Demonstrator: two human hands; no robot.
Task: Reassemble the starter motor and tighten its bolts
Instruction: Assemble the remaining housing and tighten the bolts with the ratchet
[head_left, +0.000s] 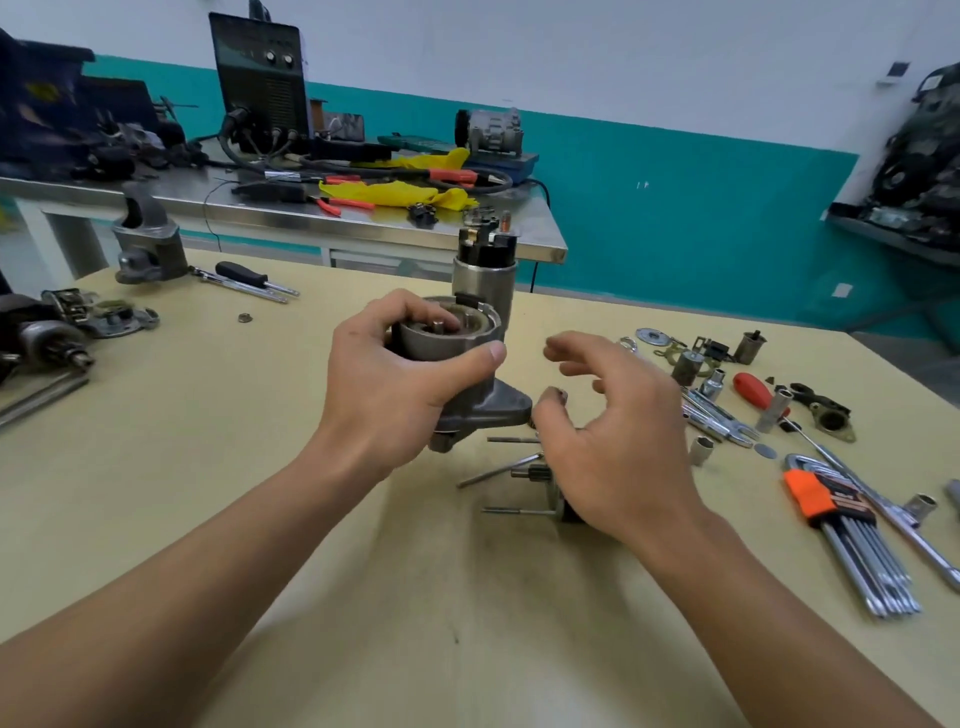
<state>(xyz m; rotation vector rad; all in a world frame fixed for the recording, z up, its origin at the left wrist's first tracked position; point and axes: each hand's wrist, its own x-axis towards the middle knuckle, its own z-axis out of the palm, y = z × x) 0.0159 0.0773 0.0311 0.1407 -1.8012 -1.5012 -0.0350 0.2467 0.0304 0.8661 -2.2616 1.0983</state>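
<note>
The grey starter motor housing stands upright at the table's middle, its open round end facing up and the solenoid rising behind it. My left hand is wrapped around the housing, thumb across its front. My right hand hovers just right of the mounting flange, fingers spread and curled; a small dark part seems to sit at its thumb tip, though whether it is pinched is unclear. Long through bolts and the armature's gear end lie on the table, partly hidden under that hand.
Sockets, spanners, a red-handled screwdriver and an orange-held hex key set lie at the right. A second housing, a screwdriver and motor parts sit at the left. A steel bench with equipment stands behind.
</note>
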